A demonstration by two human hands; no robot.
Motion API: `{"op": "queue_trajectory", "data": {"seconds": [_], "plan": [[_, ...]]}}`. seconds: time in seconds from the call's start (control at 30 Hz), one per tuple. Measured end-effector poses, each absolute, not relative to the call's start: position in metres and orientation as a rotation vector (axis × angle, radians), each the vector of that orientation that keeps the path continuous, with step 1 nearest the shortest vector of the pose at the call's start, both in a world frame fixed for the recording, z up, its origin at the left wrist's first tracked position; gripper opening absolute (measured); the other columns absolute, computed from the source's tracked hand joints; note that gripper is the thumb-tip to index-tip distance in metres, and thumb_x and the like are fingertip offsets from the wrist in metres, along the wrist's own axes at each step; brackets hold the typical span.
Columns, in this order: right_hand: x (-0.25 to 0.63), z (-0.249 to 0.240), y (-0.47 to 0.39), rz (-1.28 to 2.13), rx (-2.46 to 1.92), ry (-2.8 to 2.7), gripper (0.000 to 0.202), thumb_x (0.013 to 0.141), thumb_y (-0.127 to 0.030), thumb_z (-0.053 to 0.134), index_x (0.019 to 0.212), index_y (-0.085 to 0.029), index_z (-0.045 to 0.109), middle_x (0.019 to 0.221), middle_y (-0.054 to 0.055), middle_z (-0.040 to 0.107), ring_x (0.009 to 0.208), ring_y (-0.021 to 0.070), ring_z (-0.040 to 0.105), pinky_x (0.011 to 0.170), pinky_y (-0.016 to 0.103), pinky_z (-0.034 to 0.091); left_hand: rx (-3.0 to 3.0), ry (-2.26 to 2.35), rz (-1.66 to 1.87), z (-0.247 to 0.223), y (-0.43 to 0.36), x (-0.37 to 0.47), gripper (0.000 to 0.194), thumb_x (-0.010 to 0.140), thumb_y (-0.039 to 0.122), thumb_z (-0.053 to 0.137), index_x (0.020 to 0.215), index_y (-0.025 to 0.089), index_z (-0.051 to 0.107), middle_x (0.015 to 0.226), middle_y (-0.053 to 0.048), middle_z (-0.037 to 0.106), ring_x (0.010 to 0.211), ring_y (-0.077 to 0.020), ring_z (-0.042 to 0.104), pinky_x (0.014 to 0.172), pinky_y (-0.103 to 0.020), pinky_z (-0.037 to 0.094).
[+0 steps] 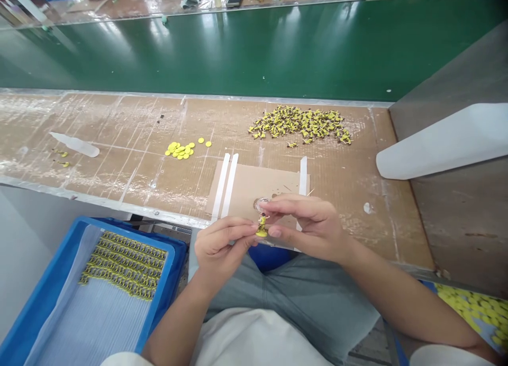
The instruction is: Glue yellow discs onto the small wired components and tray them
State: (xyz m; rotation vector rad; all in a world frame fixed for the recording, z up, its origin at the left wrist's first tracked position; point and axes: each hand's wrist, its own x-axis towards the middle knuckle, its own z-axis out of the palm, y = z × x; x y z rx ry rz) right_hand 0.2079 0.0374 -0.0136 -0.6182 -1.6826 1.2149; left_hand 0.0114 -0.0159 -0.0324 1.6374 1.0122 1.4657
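A small yellow figurine [262,222] with a dark top stands upright on a round yellow base between my two hands, above the front edge of the bench. My left hand [224,244] pinches it by the base, with thumb and fingertips closed. Curved around its other side, my right hand [309,223] has its thumb and fingers apart. Its fingertips are close to the figurine's head and arm; whether they touch it is unclear. Just behind the figurine, a small round clear dish [261,204] rests on a cardboard sheet [257,180] with white tape strips.
A heap of yellow and dark figurine parts [297,123] lies at the back. Yellow discs [180,150] and a white tapered bottle [75,144] lie left. A blue crate [75,228] holds rows of figurines. A green belt [238,53] runs behind; a grey wall [456,90] bounds the right.
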Motion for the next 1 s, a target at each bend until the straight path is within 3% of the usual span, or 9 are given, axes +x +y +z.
{"op": "queue_trajectory", "data": {"seconds": [0.47,0.73,1.0], "plan": [[0.2115,-0.0084,0.042,0.831,-0.55,-1.93,0.016,0.074,-0.021,0.082,0.087,-0.023,0.075,0.104,0.01,0.069,0.097,0.0221,0.066,0.087,0.037,0.055,1.667,1.042,1.468,-0.0333,-0.0168,0.0122,0.029,0.081,0.002,0.068,0.102,0.022,0.074,0.095,-0.004,0.074,0.07,-0.0132,0.072,0.06,-0.021,0.061],[0.21,-0.0085,0.0397,0.782,-0.539,-1.945,0.018,0.076,-0.015,0.079,0.092,-0.022,0.075,0.108,0.012,0.067,0.1,0.0232,0.065,0.089,0.04,0.054,1.759,1.067,1.493,-0.0304,-0.0161,0.014,0.037,0.078,-0.003,0.068,0.105,0.022,0.073,0.095,-0.004,0.074,0.08,-0.0151,0.072,0.066,-0.023,0.061],[0.2141,-0.0105,0.0419,0.771,-0.473,-1.991,0.021,0.076,-0.01,0.077,0.095,-0.02,0.076,0.106,0.011,0.062,0.11,0.0252,0.06,0.099,0.046,0.051,1.703,1.005,1.468,-0.0305,-0.0164,0.0138,0.04,0.077,-0.007,0.066,0.104,0.021,0.074,0.096,-0.005,0.073,0.071,-0.0129,0.07,0.059,-0.023,0.061]]}}
